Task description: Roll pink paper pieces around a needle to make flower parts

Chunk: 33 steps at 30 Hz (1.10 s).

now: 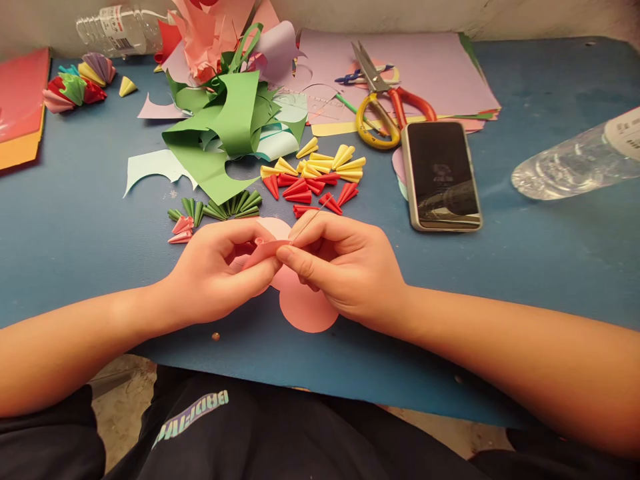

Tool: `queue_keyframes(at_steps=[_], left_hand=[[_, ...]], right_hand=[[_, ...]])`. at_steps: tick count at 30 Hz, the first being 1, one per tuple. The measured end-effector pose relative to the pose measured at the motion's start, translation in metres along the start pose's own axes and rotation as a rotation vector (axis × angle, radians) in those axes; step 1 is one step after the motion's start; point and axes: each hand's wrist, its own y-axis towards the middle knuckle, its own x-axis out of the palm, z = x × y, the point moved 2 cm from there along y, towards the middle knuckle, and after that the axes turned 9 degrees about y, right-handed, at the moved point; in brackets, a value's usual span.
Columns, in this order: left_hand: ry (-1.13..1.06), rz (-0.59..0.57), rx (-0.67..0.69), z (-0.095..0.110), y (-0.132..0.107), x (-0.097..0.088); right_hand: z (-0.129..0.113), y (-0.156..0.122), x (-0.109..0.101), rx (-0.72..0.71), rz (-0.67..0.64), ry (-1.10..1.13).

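Note:
Close to the table's front edge, my left hand [213,270] is closed on a small piece of pink paper [267,251], which has a curled edge. My right hand [353,267] pinches the other end of that paper between thumb and forefinger. A thin stick or needle [311,219] juts up from the right fingers. Under both hands lie round pink paper pieces [310,310], partly covered. Just beyond are small rolled paper cones: green ones [233,205], pink ones [183,229], red ones [299,190] and yellow ones [320,160].
Green paper scraps [235,113] pile up behind the cones. Scissors [383,97] rest on stacked paper sheets [425,67], beside a phone [443,177]. One clear bottle [575,157] lies at the right, another [123,30] at the back left, near finished-looking cone clusters [75,87].

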Motion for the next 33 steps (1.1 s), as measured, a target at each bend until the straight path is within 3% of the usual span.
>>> queue_keyframes(at_steps=[4, 9, 19, 28, 33], left_hand=[[-0.024, 0.0, -0.034, -0.0014, 0.0004, -0.0009], [-0.075, -0.021, -0.092, -0.0048, 0.0001, -0.0015], [-0.028, -0.06, -0.11, -0.0058, 0.0001, -0.0002], [0.074, -0.034, 0.011, -0.0025, 0.0005, -0.0002], [0.191, 0.018, 0.097, -0.0027, 0.0018, -0.0005]], right_hand=[[0.0005, 0.001, -0.0027, 0.021, -0.034, -0.032], [-0.0014, 0.0009, -0.0057, -0.09, -0.066, -0.127], [0.0031, -0.0019, -0.0058, -0.045, -0.027, -0.192], [-0.0014, -0.0027, -0.0059, -0.121, -0.029, -0.261], [0.0011, -0.0021, -0.006, -0.079, -0.028, -0.248]])
